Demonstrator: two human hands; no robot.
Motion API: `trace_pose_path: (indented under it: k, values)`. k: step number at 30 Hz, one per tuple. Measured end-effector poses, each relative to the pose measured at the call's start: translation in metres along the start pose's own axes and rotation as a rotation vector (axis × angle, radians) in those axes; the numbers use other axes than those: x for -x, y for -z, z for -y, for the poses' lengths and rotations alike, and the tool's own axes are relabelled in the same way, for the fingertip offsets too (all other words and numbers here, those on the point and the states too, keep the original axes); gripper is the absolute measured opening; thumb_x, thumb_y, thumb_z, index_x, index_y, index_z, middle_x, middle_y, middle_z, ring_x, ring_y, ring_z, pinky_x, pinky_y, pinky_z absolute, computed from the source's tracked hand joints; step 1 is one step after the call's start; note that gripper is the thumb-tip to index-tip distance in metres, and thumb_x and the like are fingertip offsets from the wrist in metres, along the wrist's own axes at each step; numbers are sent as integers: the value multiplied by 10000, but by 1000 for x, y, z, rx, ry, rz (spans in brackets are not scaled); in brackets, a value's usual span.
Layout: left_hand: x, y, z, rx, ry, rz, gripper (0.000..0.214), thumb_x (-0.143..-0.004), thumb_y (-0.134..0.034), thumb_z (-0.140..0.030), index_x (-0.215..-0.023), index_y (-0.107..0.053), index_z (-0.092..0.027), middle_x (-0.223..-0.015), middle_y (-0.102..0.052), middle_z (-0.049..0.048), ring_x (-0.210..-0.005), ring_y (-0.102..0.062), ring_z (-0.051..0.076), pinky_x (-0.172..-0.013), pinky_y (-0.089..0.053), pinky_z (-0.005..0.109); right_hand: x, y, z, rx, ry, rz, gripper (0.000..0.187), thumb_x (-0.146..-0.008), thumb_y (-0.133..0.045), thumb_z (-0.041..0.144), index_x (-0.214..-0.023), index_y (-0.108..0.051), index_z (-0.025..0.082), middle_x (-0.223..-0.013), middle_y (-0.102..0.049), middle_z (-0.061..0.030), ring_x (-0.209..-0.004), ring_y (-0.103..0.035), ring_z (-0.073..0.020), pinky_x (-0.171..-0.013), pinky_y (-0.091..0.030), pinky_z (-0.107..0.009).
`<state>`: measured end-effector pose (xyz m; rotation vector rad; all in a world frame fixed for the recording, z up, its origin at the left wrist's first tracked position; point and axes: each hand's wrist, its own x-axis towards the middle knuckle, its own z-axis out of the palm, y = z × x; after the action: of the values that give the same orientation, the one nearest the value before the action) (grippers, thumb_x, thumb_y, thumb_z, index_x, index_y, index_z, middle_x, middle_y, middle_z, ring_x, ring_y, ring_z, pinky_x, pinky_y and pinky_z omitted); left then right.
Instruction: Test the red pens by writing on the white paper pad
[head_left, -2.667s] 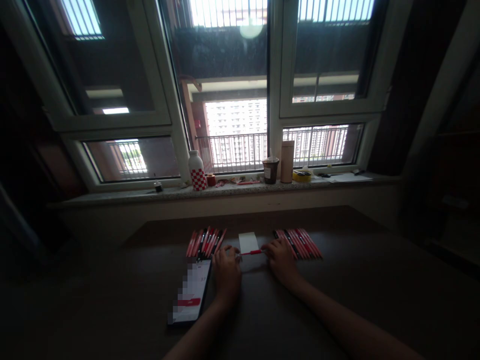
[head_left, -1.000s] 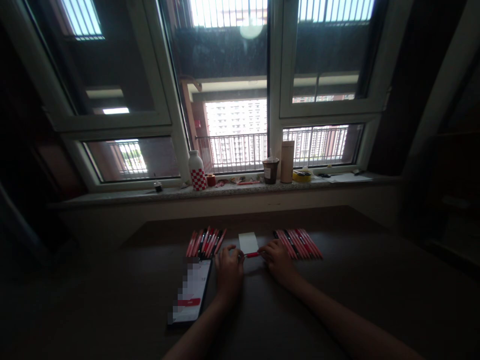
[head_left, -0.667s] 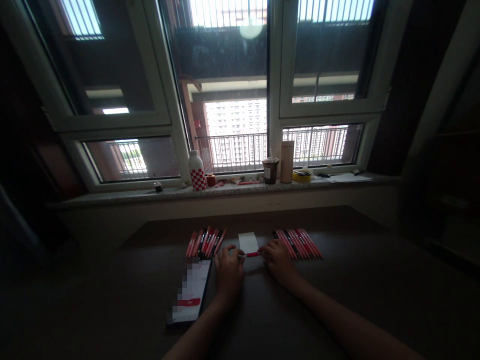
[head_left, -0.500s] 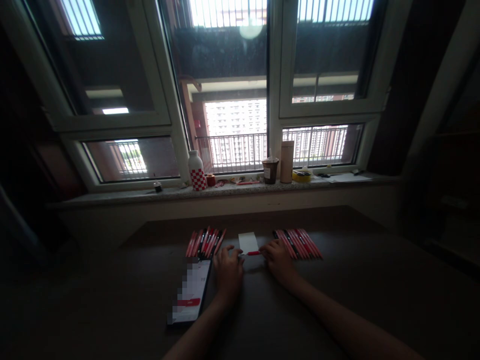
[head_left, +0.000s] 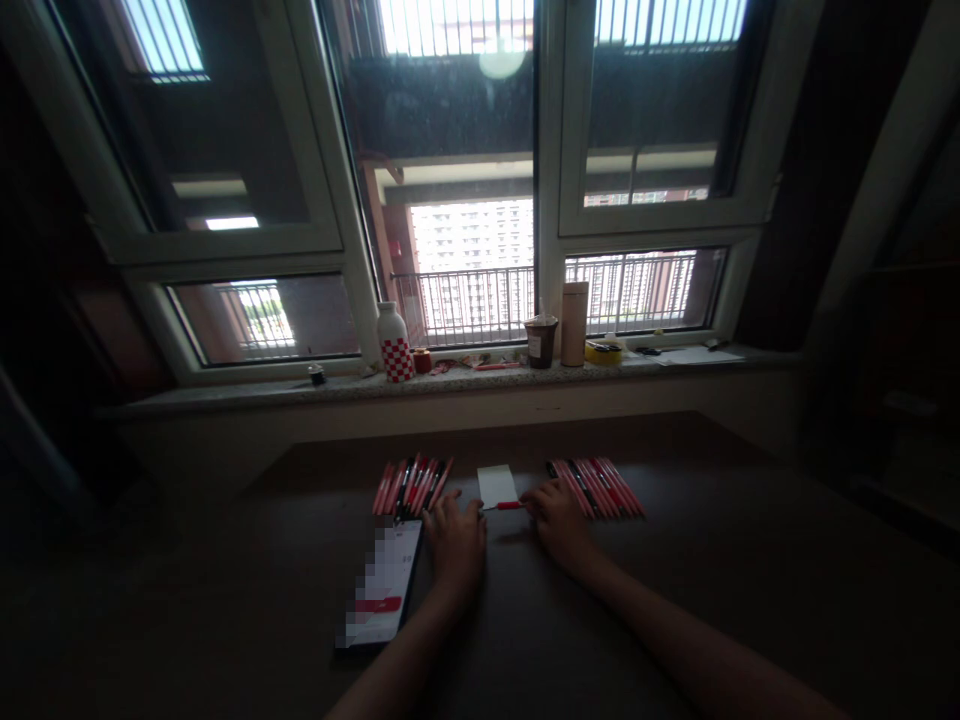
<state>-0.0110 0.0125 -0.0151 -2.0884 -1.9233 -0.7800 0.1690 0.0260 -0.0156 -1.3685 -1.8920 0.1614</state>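
Observation:
A slim red pen with a pale left end lies crosswise between my hands, just at the near edge of a small white paper. My right hand pinches its right end. The fingertips of my left hand close on the pale left end, though the exact contact is small and dim. Beyond my left hand is a row of red and black pens. A similar row of pens lies just past my right hand.
A phone with a lit screen lies left of my left forearm on the dark table. Along the windowsill stand a checkered white bottle, a drink cup, a tan cylinder and a yellow tape roll.
Both hands keep nearly the same place, with the red pen between them. Only slight finger shifts show.

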Motion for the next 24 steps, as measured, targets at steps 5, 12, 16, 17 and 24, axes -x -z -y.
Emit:
trace_pose_path:
  k: [5,12,16,17,24]
  values:
    - [0,0,-1,-16,1,16,248,-834,-520,-257,-1047,-648,-255,-1279,-452,114,-1226,-350,298,-1041,-227,549,0,0,0,-31,9,-20,230,-853,-508,120,-922,-702,222,-934,-650,-59,-1004,-474,-229,-905,-359,-339]
    - [0,2,-3,-40,12,31,205,-840,-518,-260,-991,-655,-243,-1289,-461,108,-1237,-354,301,-1049,-216,570,0,0,0,-44,9,-3,233,-855,-501,115,-925,-699,217,-934,-645,-55,-1001,-475,-228,-904,-361,-338]
    - [0,2,-3,-53,13,38,197,-841,-523,-268,-985,-656,-241,-1286,-462,106,-1231,-359,303,-1048,-218,570,1,0,0,-38,10,0,242,-853,-496,105,-927,-698,216,-936,-644,-58,-1001,-473,-224,-901,-365,-336]
    - [0,2,-3,-54,12,38,198,-842,-522,-268,-986,-655,-242,-1287,-461,105,-1229,-361,302,-1048,-219,569,1,0,0,-35,8,2,244,-854,-495,105,-927,-699,217,-935,-643,-59,-1000,-474,-225,-901,-365,-336]
    - [-2,1,-3,-35,35,70,194,-834,-541,-267,-991,-653,-248,-1294,-461,97,-1228,-371,300,-1043,-238,551,-1,-2,-3,-32,13,1,240,-856,-498,105,-934,-700,209,-934,-645,-59,-1005,-471,-227,-904,-360,-334]
